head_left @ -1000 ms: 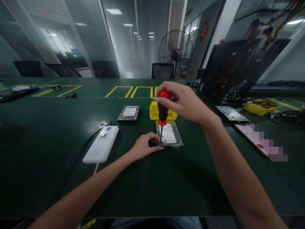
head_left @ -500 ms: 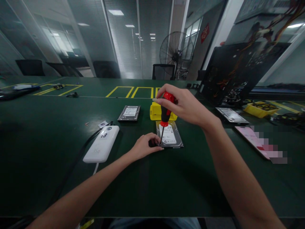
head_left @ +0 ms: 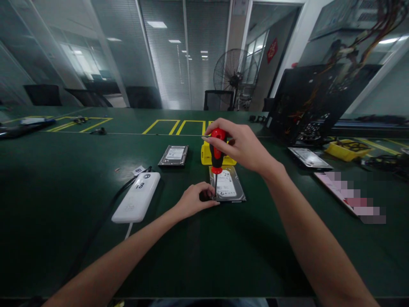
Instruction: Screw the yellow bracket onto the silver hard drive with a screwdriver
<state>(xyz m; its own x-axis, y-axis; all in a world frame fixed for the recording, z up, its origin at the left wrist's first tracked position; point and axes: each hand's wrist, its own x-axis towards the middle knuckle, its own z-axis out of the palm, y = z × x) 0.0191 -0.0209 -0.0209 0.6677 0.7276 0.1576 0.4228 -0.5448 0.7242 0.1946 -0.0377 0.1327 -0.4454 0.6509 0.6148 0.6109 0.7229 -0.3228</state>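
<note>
R grip (head_left: 242,143) closed round red-and-black screwdriver (head_left: 217,158), tip at approx 7 o'clock on the hard drive (head_left: 228,185), on worktop (head_left: 188,264), 12 o'clock from the person; L grip (head_left: 194,199) beside tip, can't tell if pinching; off-axis push cld slip it & jab those fingers (head_left: 207,187)

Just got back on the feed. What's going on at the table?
The person's right hand grips a red-and-black screwdriver, shaft pointing down at the near left corner of a hard drive. The left hand is at that same corner, thumb and fingers curled close to the tip. Whether the tip sits in a screw is too small to tell. A second drive lies farther away to the left, with neither hand on it.
</note>
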